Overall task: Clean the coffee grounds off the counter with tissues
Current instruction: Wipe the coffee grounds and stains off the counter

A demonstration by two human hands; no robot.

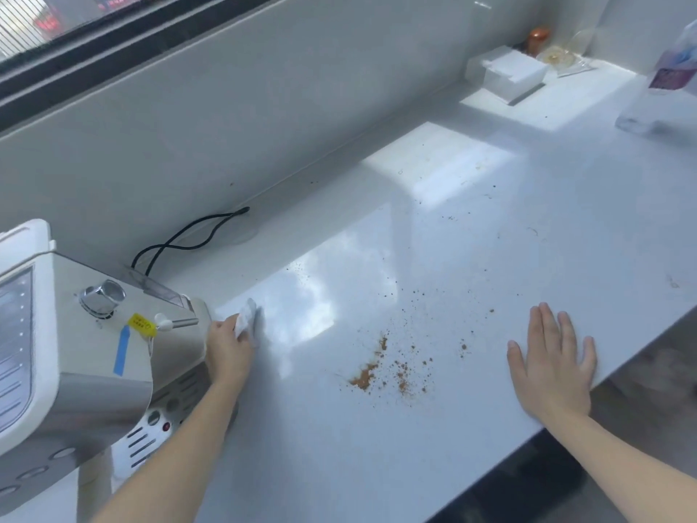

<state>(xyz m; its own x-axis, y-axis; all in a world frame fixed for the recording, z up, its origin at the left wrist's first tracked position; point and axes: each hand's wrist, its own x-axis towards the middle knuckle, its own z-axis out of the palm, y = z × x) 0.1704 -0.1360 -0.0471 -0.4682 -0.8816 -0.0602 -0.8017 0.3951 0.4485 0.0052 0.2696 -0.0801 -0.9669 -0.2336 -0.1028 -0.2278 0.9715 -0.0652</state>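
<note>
Brown coffee grounds (384, 366) lie scattered on the glossy white counter (452, 228), thickest near the middle front, with finer specks trailing toward the back. My left hand (228, 352) presses a crumpled white tissue (246, 323) onto the counter beside the coffee machine, well left of the grounds. My right hand (554, 364) lies flat and open on the counter near its front right edge, to the right of the grounds, holding nothing.
A white and silver coffee machine (75, 334) fills the left side, its black cord (181, 239) looping along the wall. A white tissue box (505, 73), a brown-capped item (538, 40) and a clear plastic bottle (667, 88) stand at the far right.
</note>
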